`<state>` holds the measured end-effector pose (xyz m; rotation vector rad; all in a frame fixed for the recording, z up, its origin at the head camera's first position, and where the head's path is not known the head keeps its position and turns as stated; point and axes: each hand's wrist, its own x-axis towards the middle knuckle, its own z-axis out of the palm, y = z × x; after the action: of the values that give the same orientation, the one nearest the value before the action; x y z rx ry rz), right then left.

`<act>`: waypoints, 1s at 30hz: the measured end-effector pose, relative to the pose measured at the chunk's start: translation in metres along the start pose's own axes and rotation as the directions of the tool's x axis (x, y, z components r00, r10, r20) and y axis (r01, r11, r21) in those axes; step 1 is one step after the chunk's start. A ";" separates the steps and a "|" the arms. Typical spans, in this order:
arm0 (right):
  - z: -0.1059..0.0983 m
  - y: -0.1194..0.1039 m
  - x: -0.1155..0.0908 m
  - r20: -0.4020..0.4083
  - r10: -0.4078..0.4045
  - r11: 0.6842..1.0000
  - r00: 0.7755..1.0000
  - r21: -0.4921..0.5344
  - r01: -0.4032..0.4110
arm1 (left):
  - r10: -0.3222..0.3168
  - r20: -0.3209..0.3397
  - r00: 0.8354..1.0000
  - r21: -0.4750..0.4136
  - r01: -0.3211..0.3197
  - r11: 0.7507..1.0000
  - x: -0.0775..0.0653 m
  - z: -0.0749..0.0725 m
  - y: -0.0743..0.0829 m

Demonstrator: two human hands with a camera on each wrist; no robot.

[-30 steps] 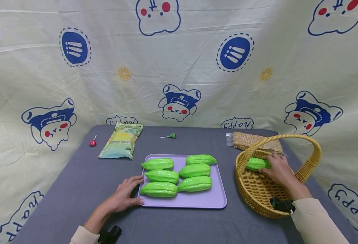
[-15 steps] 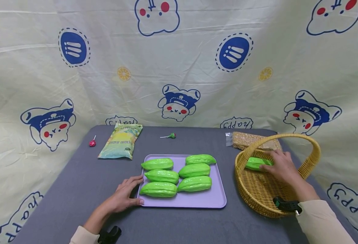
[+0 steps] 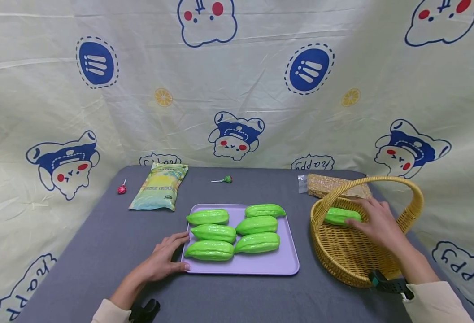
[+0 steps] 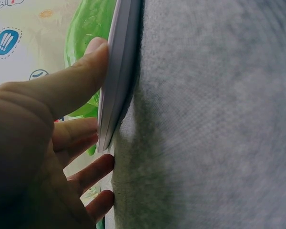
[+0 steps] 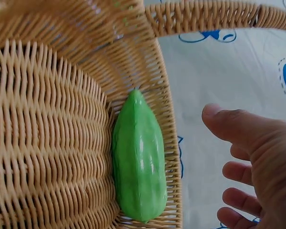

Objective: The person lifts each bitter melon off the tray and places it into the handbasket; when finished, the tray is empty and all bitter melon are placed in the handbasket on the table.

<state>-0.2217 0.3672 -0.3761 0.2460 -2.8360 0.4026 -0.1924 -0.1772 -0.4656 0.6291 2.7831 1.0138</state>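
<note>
A green ridged gourd (image 3: 342,216) lies inside the wicker basket (image 3: 337,264), along its far wall. Above the basket hovers my right hand (image 3: 382,224), fingers apart and holding nothing. In the right wrist view the gourd (image 5: 140,160) rests against the woven side, with a gap between it and my right hand (image 5: 262,162). My left hand (image 3: 162,258) touches the left edge of the lilac tray (image 3: 287,264), thumb near the front corner and fingers farther back. Several more green gourds (image 3: 258,242) lie on that tray in two columns. The left wrist view shows my thumb (image 4: 81,78) against the tray's rim.
A yellow-green snack bag (image 3: 160,186) lies at the back left, beside a red lollipop (image 3: 121,189). Farther right is a green lollipop (image 3: 228,179). A clear pack of grains (image 3: 321,185) sits behind the basket, whose tall handle (image 3: 416,197) arches over it.
My right hand has let go of the gourd in the basket and drawn back to the right and toward me. The left hand stays at the tray's edge.
</note>
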 end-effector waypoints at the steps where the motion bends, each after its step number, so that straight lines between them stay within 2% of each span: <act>1: -0.001 -0.002 -0.002 -0.006 -0.002 1.000 1.000 0.005 0.002 | 0.007 -0.004 1.000 0.003 -0.007 1.000 0.000 0.000 0.000; 8: -0.004 -0.019 -0.016 -0.066 -0.035 0.999 0.997 0.028 0.037 | 0.046 -0.025 0.999 0.022 -0.045 0.999 -0.002 -0.001 -0.001; 17: -0.003 -0.042 -0.035 -0.151 -0.110 0.991 0.982 0.056 0.119 | 0.021 -0.012 1.000 0.018 -0.021 1.000 0.000 0.000 0.000; 21: 0.000 -0.053 -0.043 -0.218 -0.162 0.981 0.962 0.066 0.180 | 0.026 -0.013 1.000 0.019 -0.025 1.000 -0.001 0.000 0.000; 24: 0.006 -0.061 -0.048 -0.269 -0.218 0.969 0.938 0.052 0.240 | 0.023 -0.014 1.000 0.013 -0.023 1.000 -0.001 0.000 0.000; 30: 0.017 -0.079 -0.054 -0.322 -0.288 0.948 0.902 0.040 0.317 | 0.036 -0.020 0.999 0.017 -0.035 0.999 -0.002 -0.001 0.000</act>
<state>-0.1585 0.2943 -0.3871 0.5798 -2.4182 0.4585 -0.1909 -0.1780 -0.4649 0.6766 2.8098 1.0104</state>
